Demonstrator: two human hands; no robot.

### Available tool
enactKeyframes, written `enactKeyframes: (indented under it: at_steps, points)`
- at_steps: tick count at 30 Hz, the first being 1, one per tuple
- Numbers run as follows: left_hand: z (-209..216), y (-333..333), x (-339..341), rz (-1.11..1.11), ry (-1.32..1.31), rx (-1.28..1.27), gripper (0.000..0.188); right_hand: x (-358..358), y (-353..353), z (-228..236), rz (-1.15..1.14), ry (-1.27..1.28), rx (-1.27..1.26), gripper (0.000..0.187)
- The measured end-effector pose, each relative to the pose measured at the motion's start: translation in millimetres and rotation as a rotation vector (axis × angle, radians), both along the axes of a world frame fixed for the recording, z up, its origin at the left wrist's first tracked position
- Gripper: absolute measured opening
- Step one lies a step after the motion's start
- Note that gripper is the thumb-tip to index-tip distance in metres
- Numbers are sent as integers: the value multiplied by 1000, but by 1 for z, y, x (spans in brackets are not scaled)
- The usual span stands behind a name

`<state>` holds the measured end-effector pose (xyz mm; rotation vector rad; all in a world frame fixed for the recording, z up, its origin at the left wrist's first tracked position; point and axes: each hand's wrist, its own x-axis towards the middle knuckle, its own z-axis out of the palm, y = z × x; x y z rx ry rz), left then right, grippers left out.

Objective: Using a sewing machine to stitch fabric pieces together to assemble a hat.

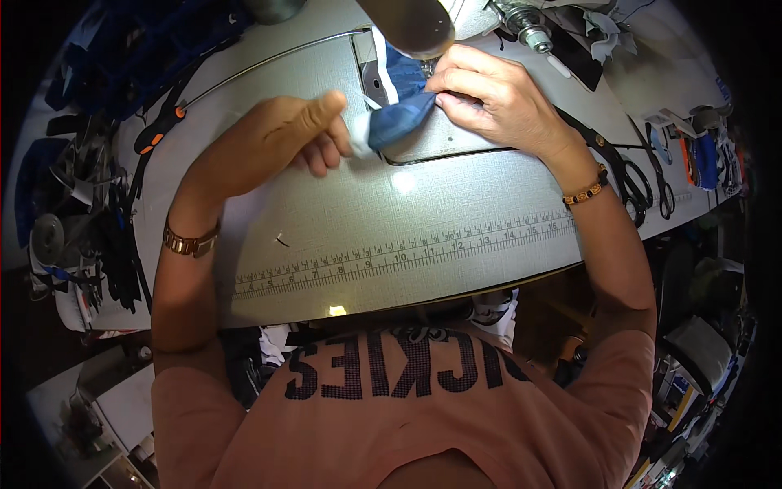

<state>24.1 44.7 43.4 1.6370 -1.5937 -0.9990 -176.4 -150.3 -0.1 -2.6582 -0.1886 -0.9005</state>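
My right hand (501, 98) pinches a blue cloth piece (399, 122) between thumb and fingers, close beside the needle area of a sewing machine (411, 28). The cloth's white end (360, 137) hangs toward the left and looks smeared by motion. Next to that end is my left hand (297, 134), thumb raised apart from its loosely bent fingers. Whether these fingers touch the white end is hard to make out. More blue cloth with a white edge (386, 69) lies under the machine, partly hidden by its head.
Orange-and-black-handled tool (159, 130) with a long metal rod lies at the left. Black scissors (631, 183) rest at the right. A ruler scale (399, 253) runs along the table's front. Blue baskets (147, 49) stand at the far left. A short dark thread (281, 240) lies on the tabletop.
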Motion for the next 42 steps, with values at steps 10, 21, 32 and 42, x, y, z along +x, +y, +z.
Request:
enactKeyframes:
  at_steps: [10,21,32,42]
  points:
    - [-14,-9,-38,149,331,32,40,-2,-2,5,40,-14,14,15]
    - [-35,-20,-42,354,953,-199,17,1,3,5,24,-7,-2,15]
    - [-31,-22,-44,408,770,-167,13,0,5,8,2,-18,20,16]
    - [-28,-25,-41,407,686,-141,11,0,12,9,-13,-18,83,17]
